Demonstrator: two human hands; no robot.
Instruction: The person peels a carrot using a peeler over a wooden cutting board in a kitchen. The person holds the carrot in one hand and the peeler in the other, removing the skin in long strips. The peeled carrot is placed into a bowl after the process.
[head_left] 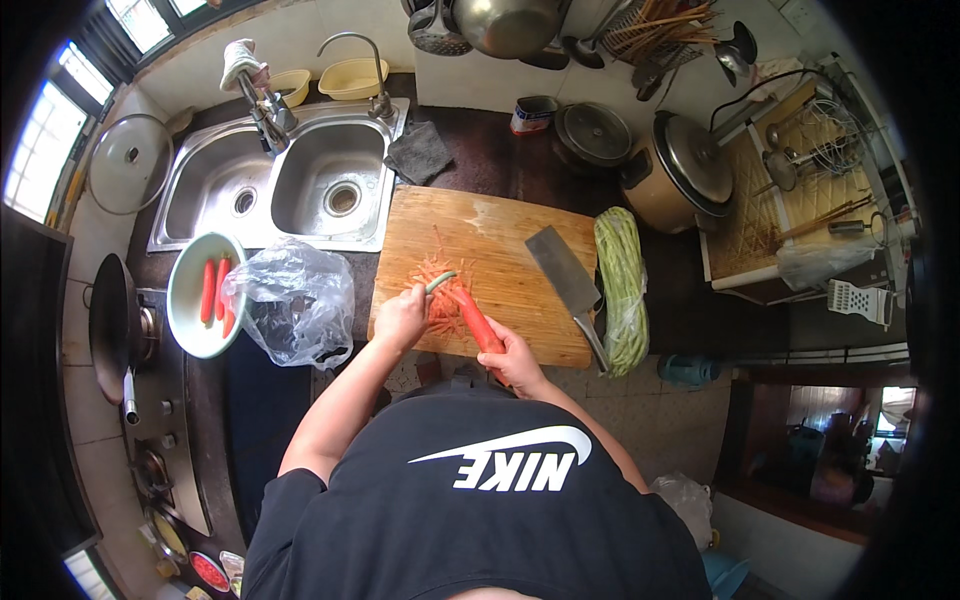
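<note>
Over the wooden cutting board (pixel 480 225), my right hand (pixel 515 358) grips the near end of a peeled-looking orange-red carrot (pixel 473 316), which points away and to the left. My left hand (pixel 401 318) is closed round a peeler with a pale green part (pixel 440 282), close to the carrot's far tip. Thin carrot peelings (pixel 447 322) lie in a loose heap beneath. To the right on the board rests a cleaver (pixel 563 272), its handle toward me. Clear plastic wraps a bundle of long green stalks (pixel 621 290) beside the board's right edge.
Left of the board are a crumpled clear plastic bag (pixel 300 310) and a pale bowl (pixel 180 300) with several carrots (pixel 208 292). A double sink (pixel 385 220) stands behind them, with a grey cloth (pixel 418 155) at its corner. A rice cooker (pixel 655 175) and lidded pot (pixel 592 135) stand back right.
</note>
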